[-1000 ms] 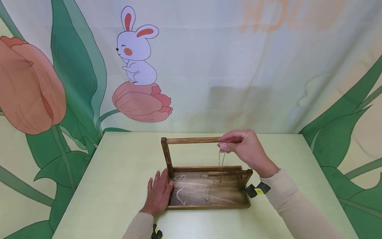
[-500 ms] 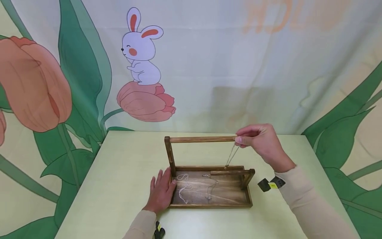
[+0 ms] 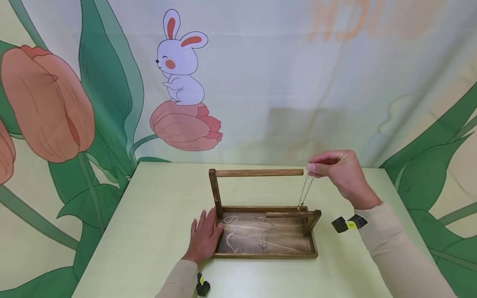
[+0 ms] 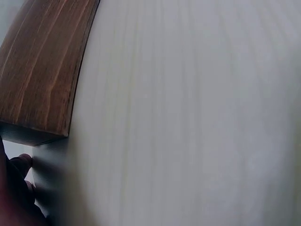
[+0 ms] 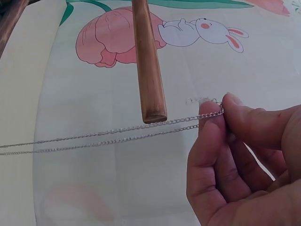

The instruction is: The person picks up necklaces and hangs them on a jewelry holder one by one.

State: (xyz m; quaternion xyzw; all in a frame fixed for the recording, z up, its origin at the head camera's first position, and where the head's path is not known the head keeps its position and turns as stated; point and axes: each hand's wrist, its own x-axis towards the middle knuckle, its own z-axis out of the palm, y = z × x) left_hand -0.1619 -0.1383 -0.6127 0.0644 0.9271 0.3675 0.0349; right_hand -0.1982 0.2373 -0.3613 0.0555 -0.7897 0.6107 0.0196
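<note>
One wooden tray (image 3: 264, 255) is standing on one pale table (image 3: 130, 248), with two posts rising from it: the left post (image 3: 215, 194) is bearing the upper rod (image 3: 261, 172), the right post (image 3: 313, 222) the lower rod (image 3: 285, 214). The right hand (image 3: 337, 171) is pinching one silver chain (image 5: 113, 132), which is hanging just right of the upper rod's free end; its low tip, perhaps a clasp, is dangling near the tray's far right corner. Two more chains (image 3: 228, 240) are lying in the tray. The left hand (image 3: 204, 238) is resting, fingers straight, against its left end.
</note>
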